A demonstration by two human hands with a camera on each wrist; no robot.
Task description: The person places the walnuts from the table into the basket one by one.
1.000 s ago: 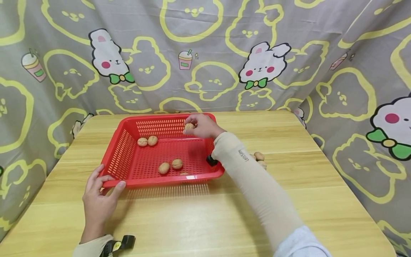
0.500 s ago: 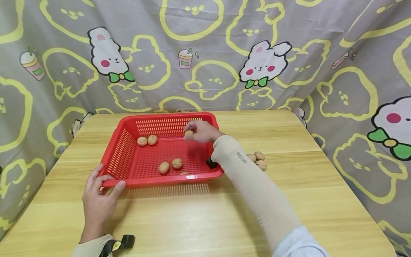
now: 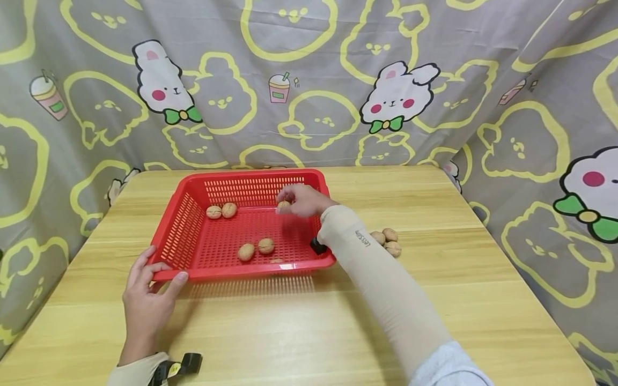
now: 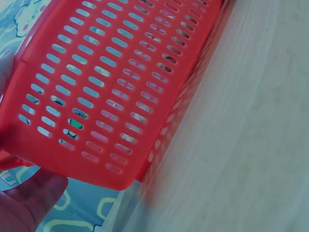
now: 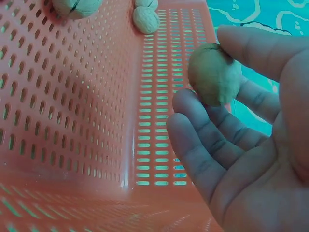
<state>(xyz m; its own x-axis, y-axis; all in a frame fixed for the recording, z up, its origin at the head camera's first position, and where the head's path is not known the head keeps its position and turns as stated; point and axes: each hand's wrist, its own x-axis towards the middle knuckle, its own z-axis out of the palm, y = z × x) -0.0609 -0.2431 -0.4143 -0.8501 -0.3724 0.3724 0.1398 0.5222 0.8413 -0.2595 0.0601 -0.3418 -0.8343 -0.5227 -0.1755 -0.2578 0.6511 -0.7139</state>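
Note:
My right hand (image 3: 305, 200) is inside the far right part of a red plastic basket (image 3: 241, 272), above its floor. It pinches a walnut (image 5: 215, 75) between thumb and fingers; the other fingers lie slightly bent below it. At the basket's near left corner, my left hand (image 3: 148, 300) grips the rim, thumb on the front edge. Two walnuts (image 3: 229, 210) sit together by the basket's back left. A walnut (image 3: 246, 252) and a second walnut (image 3: 266, 246) lie near the front wall, where one more is mostly hidden behind the rim.
Several walnuts (image 3: 393, 248) lie in a small group on the wooden table (image 3: 299, 332), right of the basket and partly behind the right sleeve (image 3: 381, 284). A patterned grey curtain (image 3: 328, 64) hangs behind and beside the table.
My right hand has lowered slightly into the basket with the walnut. The sleeve has shifted, showing more of the walnut group on the table. My left hand stays at the rim.

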